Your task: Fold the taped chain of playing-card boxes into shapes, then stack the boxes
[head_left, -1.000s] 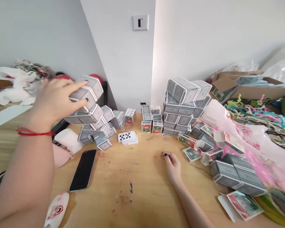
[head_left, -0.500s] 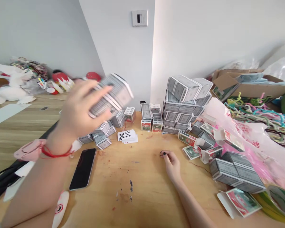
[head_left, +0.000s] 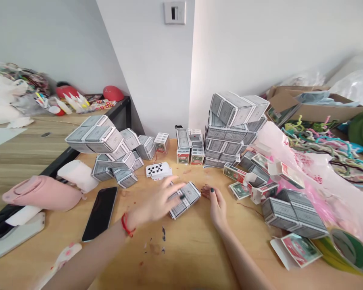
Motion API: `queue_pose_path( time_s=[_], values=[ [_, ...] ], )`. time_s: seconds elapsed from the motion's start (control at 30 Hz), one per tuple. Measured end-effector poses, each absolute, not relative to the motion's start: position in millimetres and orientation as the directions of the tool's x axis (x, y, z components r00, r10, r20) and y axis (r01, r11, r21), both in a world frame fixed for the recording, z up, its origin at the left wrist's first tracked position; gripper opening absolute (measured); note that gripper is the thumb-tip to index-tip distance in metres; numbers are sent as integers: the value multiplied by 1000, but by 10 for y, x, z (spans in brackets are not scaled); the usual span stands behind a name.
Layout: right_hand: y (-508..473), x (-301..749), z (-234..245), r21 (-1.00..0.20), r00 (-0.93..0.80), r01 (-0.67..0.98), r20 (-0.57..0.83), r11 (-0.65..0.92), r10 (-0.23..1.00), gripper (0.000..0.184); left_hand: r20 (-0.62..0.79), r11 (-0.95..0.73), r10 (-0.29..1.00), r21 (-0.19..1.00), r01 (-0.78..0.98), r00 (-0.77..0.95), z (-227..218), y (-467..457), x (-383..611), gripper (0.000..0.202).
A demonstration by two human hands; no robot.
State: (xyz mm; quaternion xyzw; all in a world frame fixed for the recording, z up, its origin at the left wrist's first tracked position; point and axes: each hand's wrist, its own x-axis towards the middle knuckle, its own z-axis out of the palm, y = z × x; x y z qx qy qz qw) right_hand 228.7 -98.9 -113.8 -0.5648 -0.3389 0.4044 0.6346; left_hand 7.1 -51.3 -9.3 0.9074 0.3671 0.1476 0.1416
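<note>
My left hand (head_left: 157, 201) grips a wrapped block of grey card packs (head_left: 186, 198) and holds it low on the wooden table (head_left: 193, 257), in the middle. A red string circles that wrist. My right hand (head_left: 216, 201) rests on the table just right of the block, fingers curled with dark nails, nothing visible in them. A heap of the same grey blocks (head_left: 109, 151) lies at the left. A taller stack of blocks (head_left: 232, 129) stands at the back right. Loose playing cards (head_left: 157, 170) lie face up behind my left hand.
A black phone (head_left: 100, 212) lies left of my left arm, with a pink pouch (head_left: 42, 193) and white items beyond it. Small card boxes (head_left: 189, 151) stand against the wall. Opened card boxes, a pink plastic bag (head_left: 305, 177) and a cardboard box (head_left: 308, 106) crowd the right.
My left hand has carried a grey block from the left heap across and down to the middle of the table. My right hand has hardly moved.
</note>
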Motion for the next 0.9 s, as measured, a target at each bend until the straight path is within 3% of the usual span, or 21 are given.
queue_pose_path(
  time_s=[0.2,0.43,0.57,0.7,0.83,0.9],
  values=[
    [-998,2297,-1123,-997,429,-83,-28,9,903,44,58,-262,965,292,920,256,-260,460,-98,43],
    [-991,2296,-1106,-999,421,-35,-7,8,907,45,-7,-277,958,232,933,286,-604,546,72,23],
    [-1004,2285,-1079,-1000,414,-11,3,8,910,44,-6,-273,960,217,937,281,-596,462,66,24],
    [-1013,2274,-1048,-1000,404,22,12,4,914,42,100,-243,969,219,945,227,-451,556,60,30],
    [-1007,2259,-1029,-999,408,47,23,4,913,42,339,-292,919,236,927,203,-227,909,207,45],
    [-1004,2253,-1024,-999,411,53,25,4,911,42,337,-240,930,259,935,146,-146,1160,317,51]
  ],
)
